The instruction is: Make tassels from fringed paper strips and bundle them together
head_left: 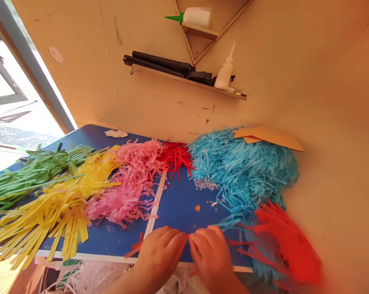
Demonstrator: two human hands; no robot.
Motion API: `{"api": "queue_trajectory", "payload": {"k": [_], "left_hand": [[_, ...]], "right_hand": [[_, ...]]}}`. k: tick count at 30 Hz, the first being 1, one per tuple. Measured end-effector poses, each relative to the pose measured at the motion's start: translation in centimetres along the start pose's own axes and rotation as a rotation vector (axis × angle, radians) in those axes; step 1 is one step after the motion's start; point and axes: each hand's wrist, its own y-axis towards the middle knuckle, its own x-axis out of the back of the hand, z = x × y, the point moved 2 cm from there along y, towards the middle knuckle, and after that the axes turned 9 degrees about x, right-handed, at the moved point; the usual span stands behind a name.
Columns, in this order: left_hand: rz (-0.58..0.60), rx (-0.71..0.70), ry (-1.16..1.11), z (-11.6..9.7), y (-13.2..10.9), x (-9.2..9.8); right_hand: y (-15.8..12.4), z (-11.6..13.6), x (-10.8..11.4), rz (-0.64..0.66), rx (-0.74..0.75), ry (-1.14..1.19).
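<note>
My left hand and my right hand meet knuckle to knuckle over the table's front edge. Both are closed in a pinch, and a small bit of red paper shows between their fingertips. Red paper strips stick out to the left of my left hand. More red strips spread right of my right hand, towards a blurred bunch of red paper fringe. How these strips join the piece in my fingers is hidden by my hands.
Green, yellow and pink paper fringes lie left on the blue table. A small red bunch and a large light-blue heap lie behind. Wall shelf holds a glue bottle.
</note>
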Motion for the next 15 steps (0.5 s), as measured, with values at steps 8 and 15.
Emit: {"api": "queue_trajectory", "payload": {"k": [8,15], "left_hand": [[-0.245,0.166,-0.259,-2.5,0.1,0.6],[-0.14,0.158,-0.371,-3.1,-0.6,0.8]], "right_hand": [[-2.1,0.3,-1.0,-0.098,-0.972,1.117],[-1.6,0.6,-1.2,-0.272,-1.073,1.282]]}}
